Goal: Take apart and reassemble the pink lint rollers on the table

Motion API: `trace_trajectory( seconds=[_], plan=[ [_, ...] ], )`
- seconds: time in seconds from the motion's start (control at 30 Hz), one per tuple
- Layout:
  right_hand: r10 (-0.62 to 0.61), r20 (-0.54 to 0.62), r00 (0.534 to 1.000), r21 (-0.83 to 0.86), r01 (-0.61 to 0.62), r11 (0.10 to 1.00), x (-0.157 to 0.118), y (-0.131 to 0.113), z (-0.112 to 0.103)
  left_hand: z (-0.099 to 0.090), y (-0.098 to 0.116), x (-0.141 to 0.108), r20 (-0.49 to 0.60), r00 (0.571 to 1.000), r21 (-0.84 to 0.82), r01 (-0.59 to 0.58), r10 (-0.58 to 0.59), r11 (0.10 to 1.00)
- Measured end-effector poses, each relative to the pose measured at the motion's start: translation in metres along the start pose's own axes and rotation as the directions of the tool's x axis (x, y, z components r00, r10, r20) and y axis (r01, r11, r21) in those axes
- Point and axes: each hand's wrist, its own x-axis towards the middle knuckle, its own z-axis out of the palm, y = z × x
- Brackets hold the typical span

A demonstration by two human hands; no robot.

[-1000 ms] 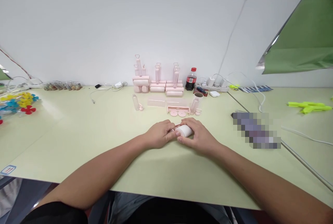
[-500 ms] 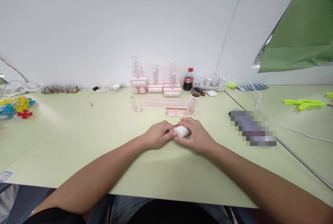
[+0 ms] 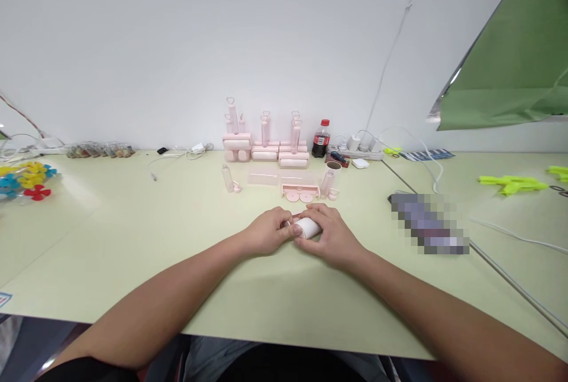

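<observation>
A white roll [image 3: 309, 227] lies on its side between my hands, just above the pale green table [image 3: 248, 293]. My right hand [image 3: 332, 234] wraps round its right side, fingers over the top and thumb below. My left hand [image 3: 270, 230] pinches at its left end, where a bit of a pink part shows behind the fingers. Beyond my hands sit a pink open housing [image 3: 300, 190] with two round discs in front, a clear pink bottle [image 3: 327, 184] on the right and another small bottle [image 3: 228, 178] on the left.
Assembled pink units [image 3: 293, 160] and slim bottles stand by the wall, with a cola bottle [image 3: 320, 138] beside them. A blurred dark object [image 3: 428, 225] lies at right, near yellow-green parts [image 3: 512, 184]. Coloured flower shapes [image 3: 38, 192] are at far left.
The view has shifted slightly. Both hands keep hold of the roll, which has moved a little to the left between them.
</observation>
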Motion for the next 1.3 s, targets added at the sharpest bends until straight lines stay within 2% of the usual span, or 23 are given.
trace_trajectory(
  seconds=[0.33,0.87,1.2,1.3],
  plan=[
    [0.003,-0.052,0.999,-0.019,-0.004,1.000,0.0033,-0.0061,0.0014,0.0073,-0.0005,0.0004,-0.068,0.998,0.104,-0.005,0.012,0.995],
    [0.005,-0.083,0.997,-0.037,-0.008,0.999,0.0066,-0.0035,0.0033,0.0071,-0.0006,0.0016,-0.069,0.997,0.114,0.037,-0.030,0.993],
    [0.014,-0.088,0.996,-0.074,-0.021,0.997,0.0069,-0.0006,0.0030,0.0069,0.0005,-0.0019,-0.046,0.999,0.140,0.004,0.003,0.990],
    [0.022,-0.092,0.996,-0.075,-0.029,0.997,0.0070,0.0004,0.0038,0.0072,0.0000,-0.0034,-0.056,0.998,0.105,0.004,0.002,0.994]
  ],
)
